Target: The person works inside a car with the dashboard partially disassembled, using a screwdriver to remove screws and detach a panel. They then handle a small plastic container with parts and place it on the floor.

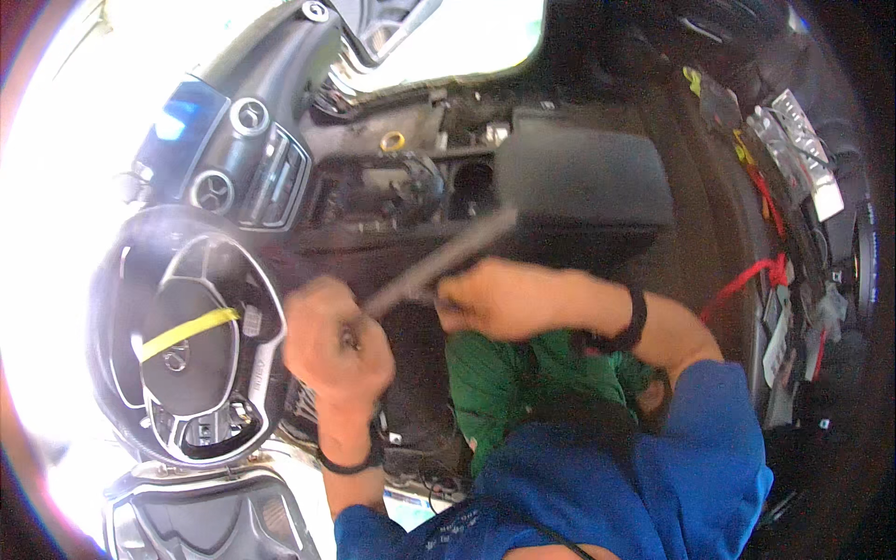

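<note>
Just right of the steering wheel (196,378) with its strip of yellow tape (191,333), the left hand (336,345) is clenched on the near end of a long grey strip (443,261), slanting, blurred, to the far right, its tip by the centre armrest (583,177)! And the right hand (509,299) curls beside it; whether it grips, I cannot tell. Farther off: the centre console (387,191), a yellow ring (393,150) near it.

The bar (443,261) lies between the steering wheel (191,350), left, and the armrest (588,173).
</note>
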Tool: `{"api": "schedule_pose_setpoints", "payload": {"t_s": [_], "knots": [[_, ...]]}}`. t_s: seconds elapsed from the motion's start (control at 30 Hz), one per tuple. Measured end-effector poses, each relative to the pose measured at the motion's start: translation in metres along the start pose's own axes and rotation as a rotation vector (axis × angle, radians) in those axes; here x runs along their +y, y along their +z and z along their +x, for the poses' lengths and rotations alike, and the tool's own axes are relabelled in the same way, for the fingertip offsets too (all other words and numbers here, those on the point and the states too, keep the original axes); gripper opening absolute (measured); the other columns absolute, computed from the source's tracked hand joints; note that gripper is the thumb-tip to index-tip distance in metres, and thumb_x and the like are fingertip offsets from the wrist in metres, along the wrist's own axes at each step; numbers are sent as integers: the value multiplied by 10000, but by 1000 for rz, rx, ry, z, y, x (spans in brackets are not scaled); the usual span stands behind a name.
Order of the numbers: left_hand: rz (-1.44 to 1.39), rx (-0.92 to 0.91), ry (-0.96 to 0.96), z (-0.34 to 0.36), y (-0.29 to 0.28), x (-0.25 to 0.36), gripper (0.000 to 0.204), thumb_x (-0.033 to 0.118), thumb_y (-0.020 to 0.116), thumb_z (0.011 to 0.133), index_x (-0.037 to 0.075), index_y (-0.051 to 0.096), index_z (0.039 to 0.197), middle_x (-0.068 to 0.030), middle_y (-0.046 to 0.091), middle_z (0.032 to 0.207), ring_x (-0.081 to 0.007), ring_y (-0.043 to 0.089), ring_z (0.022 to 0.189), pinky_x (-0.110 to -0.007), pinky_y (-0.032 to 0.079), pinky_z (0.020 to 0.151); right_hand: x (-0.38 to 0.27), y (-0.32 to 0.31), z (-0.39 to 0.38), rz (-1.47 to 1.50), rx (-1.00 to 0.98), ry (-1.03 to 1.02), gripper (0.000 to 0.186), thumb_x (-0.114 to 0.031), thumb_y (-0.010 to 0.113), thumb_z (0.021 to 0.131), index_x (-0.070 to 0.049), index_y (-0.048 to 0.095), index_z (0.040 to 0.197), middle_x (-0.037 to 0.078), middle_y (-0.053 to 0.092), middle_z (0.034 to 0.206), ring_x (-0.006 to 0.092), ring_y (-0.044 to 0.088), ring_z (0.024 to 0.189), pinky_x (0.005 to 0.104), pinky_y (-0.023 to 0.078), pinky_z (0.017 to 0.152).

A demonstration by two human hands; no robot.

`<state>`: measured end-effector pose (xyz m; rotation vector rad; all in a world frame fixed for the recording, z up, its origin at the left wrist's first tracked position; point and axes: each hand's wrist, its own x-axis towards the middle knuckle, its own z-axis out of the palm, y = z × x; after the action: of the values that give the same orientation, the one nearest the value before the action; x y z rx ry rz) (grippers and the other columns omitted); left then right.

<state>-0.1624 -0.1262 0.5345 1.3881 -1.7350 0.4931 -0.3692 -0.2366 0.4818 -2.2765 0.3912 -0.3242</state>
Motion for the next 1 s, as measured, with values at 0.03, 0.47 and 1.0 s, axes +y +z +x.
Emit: {"api": "schedule_pose_setpoints", "payload": {"t_s": [0.03, 0.47, 1.0], "knots": [[-7, 79, -73, 14, 4, -8, 265, -93, 554, 644, 10, 570, 888, -179, 646, 995, -334, 617, 897, -362, 500, 797, 4, -17, 9, 13, 78, -39, 266, -274, 643, 956, -10, 614, 949, 260, 671, 815, 464, 674, 799, 534, 539, 729], [-164, -425, -687, -174, 108, -68, 443, -47, 607, 761, 1, 559, 1198, -159, 573, 1165, -299, 602, 1037, -391, 492, 920, 104, -103, 96, 148, 523, 100, 273, -259, 622, 994, 7, 656, 940, 114, 710, 799, 220, 693, 678, 376, 554, 654], [68, -735, -912, -355, 140, -98, 414, 173, 701, 830, -54, 572, 1151, -261, 575, 1173, -448, 561, 1125, -501, 469, 995, 180, -68, 99, -6, 335, 137, 176, -169, 629, 1005, 8, 622, 999, 77, 703, 858, 163, 691, 806, 327, 565, 729]]}}
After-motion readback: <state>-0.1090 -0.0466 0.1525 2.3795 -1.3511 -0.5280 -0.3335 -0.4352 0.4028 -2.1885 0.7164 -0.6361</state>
